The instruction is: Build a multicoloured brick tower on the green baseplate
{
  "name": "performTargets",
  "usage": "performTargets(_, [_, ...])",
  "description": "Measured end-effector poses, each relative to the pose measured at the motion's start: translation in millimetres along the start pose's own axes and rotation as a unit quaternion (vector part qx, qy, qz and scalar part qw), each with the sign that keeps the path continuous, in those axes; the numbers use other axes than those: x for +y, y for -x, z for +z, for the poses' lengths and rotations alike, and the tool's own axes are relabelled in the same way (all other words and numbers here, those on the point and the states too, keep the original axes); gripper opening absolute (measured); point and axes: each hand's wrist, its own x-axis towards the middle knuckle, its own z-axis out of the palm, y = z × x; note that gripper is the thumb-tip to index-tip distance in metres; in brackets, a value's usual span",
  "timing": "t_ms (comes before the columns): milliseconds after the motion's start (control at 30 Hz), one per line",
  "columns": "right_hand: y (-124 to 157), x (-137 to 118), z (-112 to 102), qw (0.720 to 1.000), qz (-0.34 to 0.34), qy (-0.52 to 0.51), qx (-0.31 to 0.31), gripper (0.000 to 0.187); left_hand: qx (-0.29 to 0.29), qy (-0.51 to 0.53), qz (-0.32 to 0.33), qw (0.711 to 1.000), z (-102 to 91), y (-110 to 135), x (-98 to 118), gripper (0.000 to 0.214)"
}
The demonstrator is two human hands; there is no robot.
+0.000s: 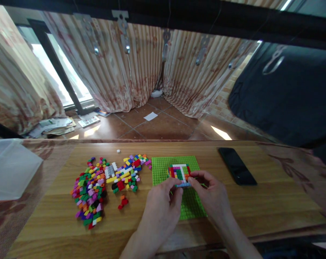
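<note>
Fingertips of both hands work at the near side of a small brick build [177, 173], which sits over the middle of a green board [159, 164]. The left hand [162, 201] has its thumb and forefinger close together at the pale blue strip [184, 185] along the near edge; the right hand [212, 191] curls in at the near right corner. Whether either one truly pinches a brick, I cannot tell, nor whether the build is pressed onto the board or lifted off it.

The step looks like seating or squaring that near edge. To do it well, I would brace the build with the right fingers, line the strip up flush at both ends, then push evenly, straight down over the studs. Pushing one end alone could tilt the strip or pop its neighbours loose
</note>
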Motion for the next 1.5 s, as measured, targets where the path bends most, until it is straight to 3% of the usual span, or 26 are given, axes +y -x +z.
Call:
performTargets(333, [-3.8, -2.6, 0.3, 0.997, 0.013, -0.069, 0.013, 0.027, 0.020, -0.022, 0.010, 1.000, -1.1, 1.1, 0.9, 0.024])
performTargets(467, [2.9, -13.7, -2.5, 0.986, -0.034, -0.069, 0.146, 0.024, 0.050, 0.016, 0.025, 0.998, -1.6, 3.2, 2.7, 0.022])
performTargets(533, [12.4, -21.1, 2.7, 0.978, -0.077, -0.066, 0.182, 0.020, 0.081, 0.050, 0.030, 0.995, -6.5, 2.5, 4.0, 0.022])
performTargets(600, [25.1, -27.2, 13.5, 0.979, -0.122, -0.053, 0.152, 0.016, 0.139, 0.103, 0.034, 0.984, -17.3, 0.8, 4.8, 0.020])
performTargets(667, [38.7, -30.8, 28.0, 0.982, -0.173, -0.024, 0.072, 0.010, 0.218, 0.170, 0.034, 0.961, -33.9, -0.9, 4.5, 0.017])
performTargets(767, [54.3, -31.5, 51.9, 0.967, -0.238, 0.035, -0.079, 0.011, 0.329, 0.263, 0.025, 0.907, -64.0, -1.2, 0.3, 0.014])
performTargets(867, [59.7, -26.6, 72.9, 0.950, -0.260, 0.080, -0.155, 0.017, 0.383, 0.362, 0.012, 0.850, -88.3, 1.3, -8.1, 0.014])
performTargets(967, [56.0, -18.2, 89.0, 0.942, -0.265, 0.117, -0.167, 0.019, 0.361, 0.473, -0.021, 0.803, -99.7, 5.1, -14.6, 0.019])
performTargets(1033, [50.7, -13.0, 97.7, 0.939, -0.270, 0.139, -0.162, 0.020, 0.332, 0.517, -0.036, 0.788, -102.3, 7.9, -15.7, 0.022])
performTargets(1233, [31.0, -8.5, 121.1, 0.932, -0.284, 0.193, -0.114, 0.024, 0.307, 0.533, -0.048, 0.787, -106.7, 15.1, -14.7, 0.023])
performTargets(1500, [25.0, -11.5, 146.4, 0.917, -0.288, 0.256, -0.102, 0.024, 0.295, 0.530, -0.056, 0.793, -111.4, 19.4, -16.7, 0.022])
